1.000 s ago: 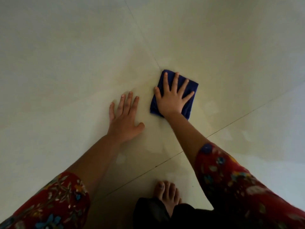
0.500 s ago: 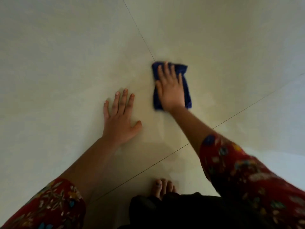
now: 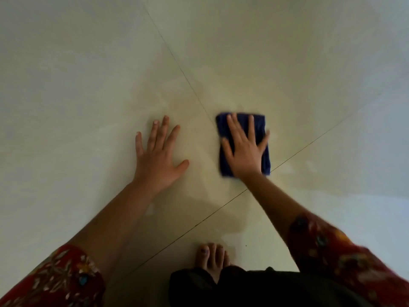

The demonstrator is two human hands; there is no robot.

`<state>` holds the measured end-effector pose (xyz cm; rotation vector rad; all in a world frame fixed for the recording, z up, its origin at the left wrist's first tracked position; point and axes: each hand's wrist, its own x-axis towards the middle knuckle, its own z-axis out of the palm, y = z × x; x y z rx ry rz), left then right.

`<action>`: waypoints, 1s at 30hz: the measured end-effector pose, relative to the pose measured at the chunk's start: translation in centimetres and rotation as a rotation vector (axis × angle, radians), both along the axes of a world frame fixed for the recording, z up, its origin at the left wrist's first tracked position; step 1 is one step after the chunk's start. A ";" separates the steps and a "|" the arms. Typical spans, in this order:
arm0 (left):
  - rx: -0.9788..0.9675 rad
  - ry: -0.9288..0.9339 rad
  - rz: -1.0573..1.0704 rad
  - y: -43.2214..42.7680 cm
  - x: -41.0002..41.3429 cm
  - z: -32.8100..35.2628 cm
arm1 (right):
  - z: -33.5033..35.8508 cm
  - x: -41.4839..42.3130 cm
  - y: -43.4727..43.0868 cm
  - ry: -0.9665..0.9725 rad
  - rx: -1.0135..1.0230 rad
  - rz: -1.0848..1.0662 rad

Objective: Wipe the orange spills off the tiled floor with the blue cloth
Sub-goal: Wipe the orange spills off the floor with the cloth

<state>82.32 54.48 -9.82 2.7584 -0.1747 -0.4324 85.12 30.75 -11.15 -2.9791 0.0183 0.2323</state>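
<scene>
- The wiping step is in hand: the right hand (image 3: 244,151) lies flat, palm down, on the blue cloth (image 3: 243,145), fingers spread wide and not curled round anything, so the cloth is pinned to the floor by pressure, not gripped
- The blue cloth is folded into a rough rectangle and sits on the tiled floor (image 3: 287,63) just right of where two grout lines (image 3: 183,72) cross, its near corner touching the line that runs off to the right
- The left hand (image 3: 158,156) is open and empty, palm on the tile well apart from the cloth, and looks to be propping the person's weight
- A bare foot (image 3: 212,260) shows at the lower edge, between the two patterned sleeves (image 3: 55,280)
- No clear orange patch can be made out in this dim light (only a faint warmer, slightly wet-looking sheen on the tiles around the hands and toward the foot), so how much spill is left cannot be told with any confidence
- My judgement: the job is well along, with the work now on thin residue and smears
- The next move calls for steady downward pressure through the flat palm while the cloth slides across the sheen, with strokes that overlap and cross the grout lines, where liquid tends to settle
- One risk: a flat hand with no hold can slip off the folded cloth or let it unfold mid-stroke
</scene>
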 end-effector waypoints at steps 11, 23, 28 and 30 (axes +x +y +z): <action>0.128 -0.148 -0.016 -0.9 -0.5 -2.4 | 0.0 11.9 -10.2 0.053 0.080 -0.854; 0.132 -0.153 0.002 -1.0 -0.6 -1.9 | -0.5 12.6 5.8 -0.008 0.137 0.266; 0.139 -0.148 -0.007 -0.9 -0.7 -1.9 | -0.8 10.9 0.4 -0.046 0.058 0.254; 0.135 -0.140 -0.009 -1.0 -0.7 -2.0 | -0.6 14.3 -1.5 -0.026 0.054 -0.051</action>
